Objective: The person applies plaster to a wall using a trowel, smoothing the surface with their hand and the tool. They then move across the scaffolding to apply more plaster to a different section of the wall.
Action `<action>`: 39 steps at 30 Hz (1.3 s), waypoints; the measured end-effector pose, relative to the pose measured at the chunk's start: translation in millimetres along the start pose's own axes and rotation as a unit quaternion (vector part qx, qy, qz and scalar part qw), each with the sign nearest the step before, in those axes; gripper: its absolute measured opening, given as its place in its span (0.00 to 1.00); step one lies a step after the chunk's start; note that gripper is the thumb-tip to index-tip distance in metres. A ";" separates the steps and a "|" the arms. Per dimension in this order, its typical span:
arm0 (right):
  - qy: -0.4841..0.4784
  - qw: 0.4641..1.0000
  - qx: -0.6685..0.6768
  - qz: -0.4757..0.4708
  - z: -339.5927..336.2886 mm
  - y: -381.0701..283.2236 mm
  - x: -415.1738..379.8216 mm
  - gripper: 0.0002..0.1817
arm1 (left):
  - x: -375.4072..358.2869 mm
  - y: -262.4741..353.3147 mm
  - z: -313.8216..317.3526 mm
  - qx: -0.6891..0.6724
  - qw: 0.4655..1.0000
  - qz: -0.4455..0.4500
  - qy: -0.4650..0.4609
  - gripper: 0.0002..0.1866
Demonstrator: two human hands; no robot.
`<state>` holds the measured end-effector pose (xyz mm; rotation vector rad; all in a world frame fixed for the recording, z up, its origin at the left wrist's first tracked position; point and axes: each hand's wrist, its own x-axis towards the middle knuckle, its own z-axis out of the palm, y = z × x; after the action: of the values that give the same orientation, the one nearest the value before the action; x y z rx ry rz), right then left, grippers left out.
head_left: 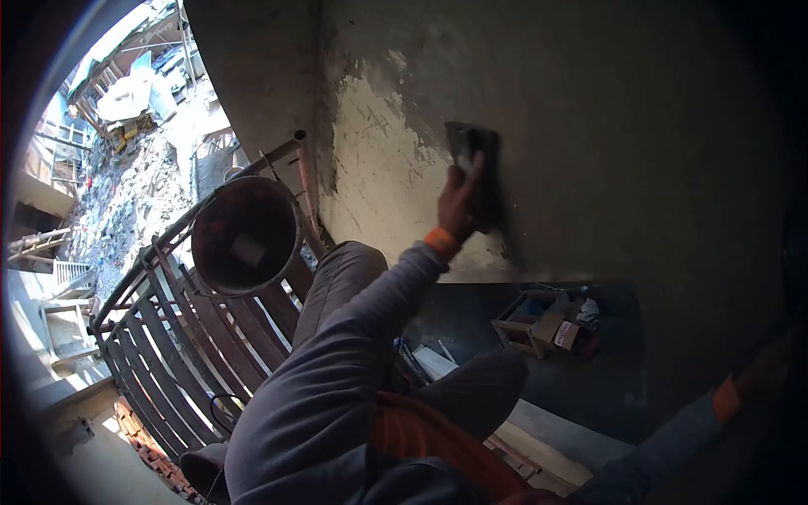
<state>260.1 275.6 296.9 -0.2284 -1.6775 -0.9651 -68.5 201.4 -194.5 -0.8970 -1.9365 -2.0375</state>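
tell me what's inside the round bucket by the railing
The bucket tilts its mouth toward the camera. Its inside looks dark and mostly bare, with one pale patch near the middle, too blurred to identify. The deeper bottom is lost in shadow. The left hand presses a trowel to the wall, away from it.

A single head-worn fisheye camera looks steeply down and forward, close along the person's own body toward a plastered wall (589,126) and railing (185,337).

Wall (640,151) face right of trowel (473,172) bare, open for sweep. Left: wall corner close, then railing (168,337) with round pan (244,236) on top rail, blocking leftward reach. Below: bent knee (353,261) crowds lower wall edge; crate (547,324) on floor beneath.
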 end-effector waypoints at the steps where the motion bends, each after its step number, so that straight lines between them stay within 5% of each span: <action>1: 0.004 1.000 0.002 0.001 -0.6 0.8 -0.2 0.20 | -11.4 -29.4 -3.6 0.022 0.999 0.006 -0.026 0.36; 2: 0.007 1.000 0.003 0.004 -1.8 1.0 -1.4 0.20 | 12.9 -63.0 -7.8 0.042 0.990 -0.131 -0.027 0.31; 3: 0.003 1.000 0.004 0.005 -4.4 0.2 -2.7 0.21 | 45.1 -47.7 -18.4 -0.058 0.986 -0.156 -0.021 0.31; 5: 0.004 0.962 -0.093 0.256 1.9 -49.2 22.1 0.21 | 110.4 -14.9 -40.7 -0.255 0.945 -0.204 0.005 0.30; 7: 0.014 0.959 -0.100 0.264 1.6 -50.8 21.5 0.21 | 112.1 35.9 -19.3 -0.002 0.997 0.028 0.067 0.33; 9: 0.021 0.999 -0.017 0.022 -5.7 -5.7 -0.4 0.21 | 43.4 81.0 -5.0 0.039 0.992 0.113 0.042 0.36; 12: 0.037 0.997 0.062 0.006 -4.2 7.7 -4.9 0.21 | 24.7 9.3 -12.7 0.036 0.997 0.054 -0.051 0.36; 15: 0.045 0.997 0.054 0.007 -1.2 1.4 -2.6 0.20 | 133.8 17.7 -28.5 -0.003 0.997 0.010 0.072 0.33; 17: 0.040 0.949 -0.085 0.300 2.1 -54.7 27.1 0.20 | 146.6 54.7 -30.3 -0.014 0.998 0.017 0.064 0.33; 19: 0.047 0.945 -0.097 0.309 1.3 -55.1 28.4 0.20 | 91.9 83.8 -13.5 -0.028 0.989 0.132 0.059 0.34; 21: 0.049 0.998 0.013 0.026 -6.1 -5.4 0.1 0.19 | 31.8 65.2 -7.1 0.070 0.990 0.111 -0.052 0.34; 24: 0.062 0.997 0.045 0.018 -2.6 -5.3 -0.1 0.19 | 107.0 33.6 -32.2 0.030 0.995 0.097 -0.008 0.34; 26: 0.049 0.941 -0.080 0.324 2.6 -55.4 30.8 0.19 | 180.1 36.1 -38.9 0.033 0.994 0.077 0.067 0.29; 28: 0.043 0.943 -0.080 0.321 -0.6 -54.3 29.0 0.19 | 162.4 45.9 -35.6 0.006 0.998 0.055 0.040 0.28; 29: 0.056 0.984 -0.014 0.169 -3.5 -21.5 8.6 0.19 | 158.9 57.0 -31.5 -0.009 0.998 0.055 0.034 0.28; 30: 0.072 0.996 0.049 0.010 -3.7 -2.8 -1.9 0.19 | 123.0 58.2 -13.5 -0.016 0.979 0.184 0.084 0.29; 32: 0.072 0.995 0.069 0.016 -3.6 -0.5 -3.1 0.19 | 38.9 80.2 -14.5 0.004 0.993 0.111 -0.046 0.31; 35: 0.060 0.997 0.049 0.019 -3.7 -5.3 -1.2 0.19 | 101.5 29.3 -25.3 0.040 0.975 0.215 0.032 0.29; 39: 0.073 0.997 0.037 0.013 -4.7 -6.6 -0.6 0.19 | 249.2 11.4 -43.3 -0.018 0.997 0.067 0.017 0.23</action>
<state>259.7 268.3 293.4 -0.1280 -1.5699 -0.8769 -274.2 224.5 -48.6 -0.9673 -1.7771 -2.0029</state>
